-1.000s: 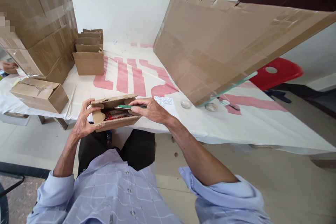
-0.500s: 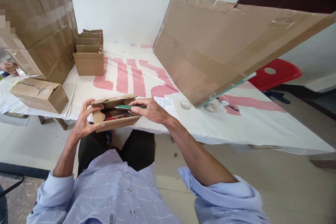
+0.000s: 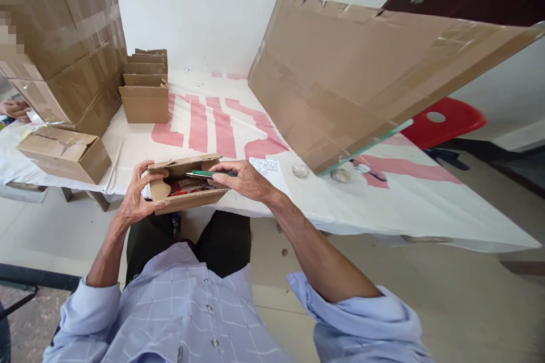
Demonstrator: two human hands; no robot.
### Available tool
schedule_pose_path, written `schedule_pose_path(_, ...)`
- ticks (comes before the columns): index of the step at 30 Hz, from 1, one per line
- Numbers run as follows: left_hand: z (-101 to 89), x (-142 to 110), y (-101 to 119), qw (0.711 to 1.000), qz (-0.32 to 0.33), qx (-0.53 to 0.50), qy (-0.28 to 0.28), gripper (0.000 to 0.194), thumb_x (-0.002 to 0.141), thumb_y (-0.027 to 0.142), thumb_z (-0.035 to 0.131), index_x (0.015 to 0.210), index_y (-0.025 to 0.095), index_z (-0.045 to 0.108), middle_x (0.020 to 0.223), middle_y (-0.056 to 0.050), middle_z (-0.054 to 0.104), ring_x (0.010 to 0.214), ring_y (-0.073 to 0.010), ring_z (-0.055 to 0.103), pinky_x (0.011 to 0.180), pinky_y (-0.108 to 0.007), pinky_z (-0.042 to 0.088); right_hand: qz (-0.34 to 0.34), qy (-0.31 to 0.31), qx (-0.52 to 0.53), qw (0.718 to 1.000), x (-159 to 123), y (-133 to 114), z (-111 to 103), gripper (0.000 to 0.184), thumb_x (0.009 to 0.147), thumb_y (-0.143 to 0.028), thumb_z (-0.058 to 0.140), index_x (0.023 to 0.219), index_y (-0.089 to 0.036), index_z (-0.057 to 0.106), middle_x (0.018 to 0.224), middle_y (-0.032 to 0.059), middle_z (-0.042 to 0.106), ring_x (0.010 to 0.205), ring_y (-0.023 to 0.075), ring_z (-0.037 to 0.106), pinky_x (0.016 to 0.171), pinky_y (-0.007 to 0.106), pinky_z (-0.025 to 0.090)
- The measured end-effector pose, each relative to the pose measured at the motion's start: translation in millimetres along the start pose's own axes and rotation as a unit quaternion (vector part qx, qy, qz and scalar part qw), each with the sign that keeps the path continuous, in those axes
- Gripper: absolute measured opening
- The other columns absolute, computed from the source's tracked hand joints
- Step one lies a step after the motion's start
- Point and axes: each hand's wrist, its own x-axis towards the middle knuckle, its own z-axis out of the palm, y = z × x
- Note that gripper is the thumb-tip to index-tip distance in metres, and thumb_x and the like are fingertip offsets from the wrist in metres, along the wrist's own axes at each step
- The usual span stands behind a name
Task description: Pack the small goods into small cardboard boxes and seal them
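My left hand (image 3: 137,195) grips the left end of a small open cardboard box (image 3: 193,202), thumb on the near wall and fingers on the far side. The box is held tilted at the table's front edge, above my lap. Inside lie red packets (image 3: 187,186), partly hidden by the walls. Between the thumb and fingers of my right hand (image 3: 249,182) is a slim green box cutter (image 3: 201,173), its pale tip pointing left over the box opening. The right hand covers the box's right end.
At the left stand a big taped carton stack (image 3: 80,57), a closed small box (image 3: 63,150) and several upright open boxes (image 3: 145,103). A large cardboard sheet (image 3: 361,74) leans at the right, near tape rolls (image 3: 340,174) and a red chair (image 3: 447,122). Another person's hand (image 3: 15,109) shows far left.
Both hands, the box and the box cutter hold almost the same position. Only a very slight shift of the camera view shows.
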Motion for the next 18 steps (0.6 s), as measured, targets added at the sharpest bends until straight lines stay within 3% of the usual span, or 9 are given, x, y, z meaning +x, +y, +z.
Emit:
schedule_pose_path(7, 0.3, -2.9, -2.6, 1.000, -0.014, 0.005, -0.003, 0.064, 0.083, 0.063, 0.095, 0.134, 0.028, 0.078, 0.166, -0.016, 0.049, 0.159, -0.0427, 0.049, 0.136, -0.069, 0.042, 0.002, 0.002, 0.005, 1.000, -3.3, -3.1, 1.0, 0.034, 0.091, -0.048, 0.072, 0.102, -0.020, 0.087, 0.099, 0.0058, 0.083, 0.097, 0.0252, 0.073, 0.092, 0.040, 0.057)
schedule_pose_path(18, 0.9, -7.3, -7.4, 0.999, 0.031, 0.004, 0.007, 0.060, 0.086, 0.053, 0.095, 0.138, 0.029, 0.077, 0.168, -0.015, 0.049, 0.157, -0.0420, 0.051, 0.133, -0.068, 0.046, -0.002, 0.012, 0.020, 1.000, -4.7, -2.0, 4.3, 0.034, 0.090, -0.047, 0.072, 0.102, -0.019, 0.087, 0.101, 0.0069, 0.085, 0.099, 0.0277, 0.075, 0.092, 0.040, 0.057)
